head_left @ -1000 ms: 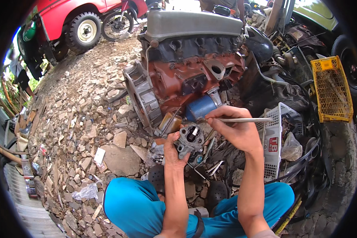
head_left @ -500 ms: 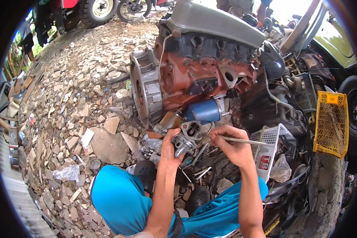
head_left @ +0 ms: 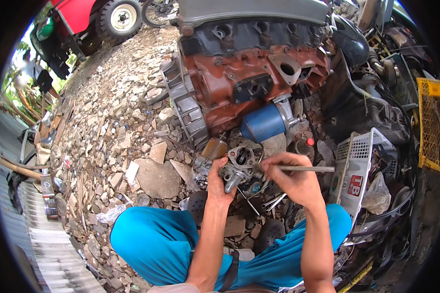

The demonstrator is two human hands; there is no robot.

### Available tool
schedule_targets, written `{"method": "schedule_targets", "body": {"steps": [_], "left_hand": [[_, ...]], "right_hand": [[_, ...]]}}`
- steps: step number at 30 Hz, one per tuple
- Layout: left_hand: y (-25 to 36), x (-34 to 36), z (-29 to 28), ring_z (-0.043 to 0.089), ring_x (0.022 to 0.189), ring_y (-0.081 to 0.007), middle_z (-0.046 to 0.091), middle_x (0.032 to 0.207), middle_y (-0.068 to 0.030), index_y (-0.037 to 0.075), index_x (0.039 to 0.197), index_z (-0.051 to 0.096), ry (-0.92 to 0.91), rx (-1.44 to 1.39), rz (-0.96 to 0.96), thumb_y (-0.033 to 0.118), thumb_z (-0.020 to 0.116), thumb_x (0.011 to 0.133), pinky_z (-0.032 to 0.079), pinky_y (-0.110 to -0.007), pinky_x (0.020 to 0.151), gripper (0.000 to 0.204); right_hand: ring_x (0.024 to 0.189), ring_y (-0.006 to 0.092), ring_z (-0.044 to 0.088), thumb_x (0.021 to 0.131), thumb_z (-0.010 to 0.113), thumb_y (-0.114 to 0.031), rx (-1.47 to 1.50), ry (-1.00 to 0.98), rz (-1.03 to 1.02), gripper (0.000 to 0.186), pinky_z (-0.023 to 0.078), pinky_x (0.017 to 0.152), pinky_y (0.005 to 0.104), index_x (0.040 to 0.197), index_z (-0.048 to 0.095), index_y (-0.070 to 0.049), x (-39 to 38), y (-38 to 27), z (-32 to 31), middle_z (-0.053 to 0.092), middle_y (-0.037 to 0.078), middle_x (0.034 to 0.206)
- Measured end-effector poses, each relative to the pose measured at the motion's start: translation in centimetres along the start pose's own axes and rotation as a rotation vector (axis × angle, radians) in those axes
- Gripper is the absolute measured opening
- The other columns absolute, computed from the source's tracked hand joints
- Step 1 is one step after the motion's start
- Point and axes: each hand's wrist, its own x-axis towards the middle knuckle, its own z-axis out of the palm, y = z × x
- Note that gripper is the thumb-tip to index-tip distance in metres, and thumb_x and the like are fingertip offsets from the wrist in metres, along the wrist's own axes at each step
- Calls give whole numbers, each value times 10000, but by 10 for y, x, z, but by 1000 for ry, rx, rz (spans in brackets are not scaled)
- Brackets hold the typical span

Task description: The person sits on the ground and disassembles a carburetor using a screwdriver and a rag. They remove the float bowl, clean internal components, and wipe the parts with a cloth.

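Note:
My left hand (head_left: 218, 188) is closed around a grey cast-metal housing (head_left: 234, 174), which has a flanged opening facing up. My right hand (head_left: 293, 180) grips a long, slim metal tool (head_left: 318, 169) just to the right of the housing; its working end is too small to make out. Beyond my hands stands an engine (head_left: 249, 73) with a red block, black upper part, blue cylindrical filter (head_left: 263, 122) and grey cover. A small metal assembly with an amber bowl (head_left: 212, 149) lies just behind the housing, and loose tools (head_left: 271, 202) lie below it.
White (head_left: 359, 166) and yellow (head_left: 429, 122) plastic crates stand right, with dark parts (head_left: 366, 117). Rubble (head_left: 107, 156) covers the ground; corrugated sheet (head_left: 44, 234) runs along the left. A red vehicle (head_left: 71, 17) is behind. Another person (head_left: 41, 75) stands at far left.
The view has shifted over the last second. Both hands stay at the housing; my right hand has dropped slightly with the tool, and the housing's flange opening appears turned a little.

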Motion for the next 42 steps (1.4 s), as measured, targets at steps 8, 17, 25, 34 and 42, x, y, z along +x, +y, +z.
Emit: {"method": "schedule_targets", "body": {"steps": [8, 17, 25, 34, 42], "left_hand": [[-1, -3, 2, 694, 896, -244, 715, 1006, -83, 28, 1079, 646, 38, 7, 9, 255, 562, 866, 563, -397, 848, 322], [-8, -5, 8, 686, 890, -231, 710, 1001, -68, 49, 1061, 643, 43, 52, 47, 272, 594, 857, 559, -378, 836, 306], [-9, -15, 19, 647, 785, -134, 662, 868, 0, 106, 1013, 636, 77, 87, 83, 231, 652, 828, 526, -294, 702, 224], [-1, -23, 24, 641, 939, -168, 642, 995, -14, 97, 1007, 608, 55, 106, 75, 184, 656, 836, 525, -350, 856, 198], [1, -27, 27, 652, 923, -172, 658, 984, -22, 87, 1030, 624, 7, 123, 103, 196, 657, 837, 531, -338, 844, 225]], "right_hand": [[662, 69, 603, 868, 644, -54, -107, 91, -74, 110, 485, 602, 255, 918, 704, 23, -5, 1, 12, 679, 73, 718], [712, 82, 610, 875, 619, -16, -8, 191, -41, 107, 495, 640, 250, 937, 684, 43, -10, 7, 21, 686, 72, 786], [709, 69, 593, 891, 662, -57, 59, 104, -37, 119, 492, 644, 244, 945, 696, 43, -17, 0, 29, 677, 56, 773], [682, 82, 631, 887, 642, -57, 159, 189, 78, 130, 500, 614, 242, 926, 696, 54, -11, -2, -13, 689, 61, 754], [646, 87, 603, 876, 623, -36, -93, 364, -68, 118, 492, 592, 252, 910, 712, 34, -1, 5, -16, 670, 39, 718]]}}
